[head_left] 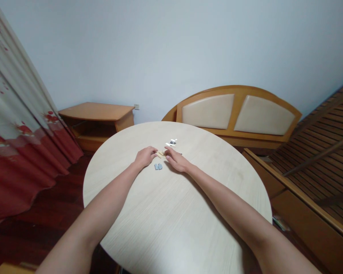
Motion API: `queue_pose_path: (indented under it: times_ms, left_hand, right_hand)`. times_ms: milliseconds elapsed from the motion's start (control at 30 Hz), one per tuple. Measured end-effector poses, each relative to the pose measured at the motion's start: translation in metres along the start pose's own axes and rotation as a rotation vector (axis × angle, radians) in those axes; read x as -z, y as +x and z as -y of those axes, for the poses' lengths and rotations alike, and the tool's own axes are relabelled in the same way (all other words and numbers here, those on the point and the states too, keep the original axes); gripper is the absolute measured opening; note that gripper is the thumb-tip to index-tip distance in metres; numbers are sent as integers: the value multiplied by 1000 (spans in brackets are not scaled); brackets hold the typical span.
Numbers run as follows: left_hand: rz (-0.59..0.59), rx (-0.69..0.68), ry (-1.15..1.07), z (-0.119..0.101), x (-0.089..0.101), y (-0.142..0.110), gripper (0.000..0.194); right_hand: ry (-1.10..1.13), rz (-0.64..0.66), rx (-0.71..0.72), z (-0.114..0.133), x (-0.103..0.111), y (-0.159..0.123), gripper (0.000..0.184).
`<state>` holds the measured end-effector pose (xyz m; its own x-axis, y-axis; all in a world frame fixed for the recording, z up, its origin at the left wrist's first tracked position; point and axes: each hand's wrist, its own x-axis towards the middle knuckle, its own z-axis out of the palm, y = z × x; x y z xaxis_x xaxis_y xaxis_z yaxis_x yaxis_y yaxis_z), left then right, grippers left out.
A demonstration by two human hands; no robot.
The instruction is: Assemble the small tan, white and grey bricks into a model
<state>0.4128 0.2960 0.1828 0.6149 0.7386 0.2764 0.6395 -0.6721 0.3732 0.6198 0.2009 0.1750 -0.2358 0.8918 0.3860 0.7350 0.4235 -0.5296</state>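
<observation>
Both my arms reach across a round pale wooden table [165, 213]. My left hand [145, 156] and my right hand [175, 160] meet over a small tan piece [160, 154], fingertips pinched on its two ends. A small grey-blue piece [158, 166] lies on the table just below and between the hands. A little beyond the hands sit a few small white and grey pieces [171, 143]. The tan piece is too small to make out in detail.
A wooden bedside cabinet [98, 121] stands behind the table at left. A wooden headboard with cream pads [234, 114] leans on the wall. A slatted bed frame [320, 152] rises at right. A red-and-white curtain [14, 125] hangs at left.
</observation>
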Motion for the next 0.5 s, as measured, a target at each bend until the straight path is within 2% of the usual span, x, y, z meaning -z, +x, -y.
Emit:
queue_pose_path:
  times_ms: [200, 300, 367, 500]
  left_hand:
    - [5, -1, 1, -1, 2, -1, 27]
    - [8, 3, -3, -1, 2, 0, 27]
    - [4, 7, -9, 0, 1, 1, 27]
    - [0, 36, -32, 2, 0, 2, 27]
  right_hand:
    - [17, -44, -5, -7, -1, 15, 54]
    - [-46, -164, -54, -16, 9, 18, 49]
    - [-133, -222, -141, -26, 19, 20, 45]
    - [-310, -127, -272, -42, 35, 24, 39]
